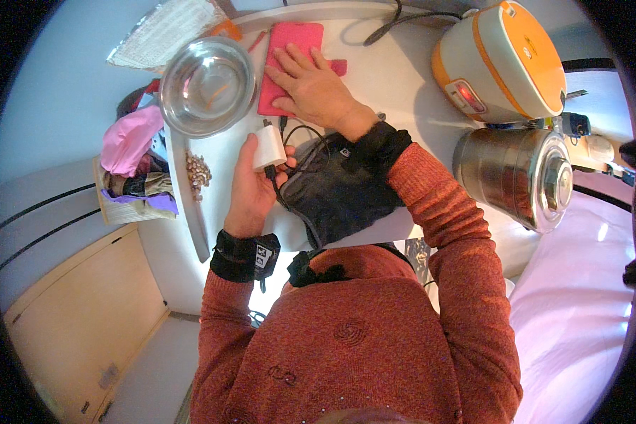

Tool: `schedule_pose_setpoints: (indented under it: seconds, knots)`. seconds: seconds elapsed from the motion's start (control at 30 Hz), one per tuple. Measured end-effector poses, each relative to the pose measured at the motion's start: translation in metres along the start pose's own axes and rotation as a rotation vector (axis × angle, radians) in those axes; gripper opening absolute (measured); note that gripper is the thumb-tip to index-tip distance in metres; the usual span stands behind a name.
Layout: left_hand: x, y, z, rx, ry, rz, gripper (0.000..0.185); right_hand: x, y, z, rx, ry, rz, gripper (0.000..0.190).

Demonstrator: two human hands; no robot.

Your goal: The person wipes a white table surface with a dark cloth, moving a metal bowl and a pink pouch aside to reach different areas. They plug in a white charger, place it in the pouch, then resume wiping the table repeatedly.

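My left hand (254, 185) is closed around a white charger plug (270, 148), with a black cable (275, 185) plugged into its lower end. The cable loops behind the fingers, and a black connector (283, 123) shows just above them. Flat on a pink phone case (295, 38) rests my right hand (318, 87), its fingers apart and gripping nothing. A dark grey cloth pouch or bag (344, 191) lies on the white table (392, 69) under my right wrist, beside the left hand.
A steel bowl (208, 87) stands left of the phone case, with small nuts or beans (197, 172) below it. To the right are a white and orange electric lunch box (501, 63) and a steel canister (509, 175). Bundled cloths (132, 140) sit beyond the table's left edge.
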State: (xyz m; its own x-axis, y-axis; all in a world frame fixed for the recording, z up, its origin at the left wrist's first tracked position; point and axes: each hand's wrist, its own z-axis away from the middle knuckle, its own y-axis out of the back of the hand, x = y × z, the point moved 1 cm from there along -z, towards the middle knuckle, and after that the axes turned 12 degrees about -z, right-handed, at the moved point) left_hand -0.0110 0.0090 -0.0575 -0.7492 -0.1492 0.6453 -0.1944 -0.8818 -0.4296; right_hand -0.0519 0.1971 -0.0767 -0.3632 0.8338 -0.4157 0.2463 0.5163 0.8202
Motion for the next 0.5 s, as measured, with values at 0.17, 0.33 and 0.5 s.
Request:
schedule_pose_setpoints:
  seconds: [0.17, 0.33, 0.5]
  knots:
    - [0.0044, -0.0070, 0.0048, 0.026, 0.041, -0.160, 0.045, -0.0020, 0.0022, 0.0008, -0.029, -0.004, 0.016, 0.061]
    - [0.0067, -0.0064, 0.0048, -0.065, 0.049, -0.304, 0.047, -0.0043, 0.0038, -0.0001, -0.069, -0.020, 0.036, 0.062]
    - [0.0033, -0.0118, 0.0061, 0.024, 0.066, -0.445, 0.045, -0.0049, 0.0042, 0.0000, -0.077, -0.024, 0.040, 0.061]
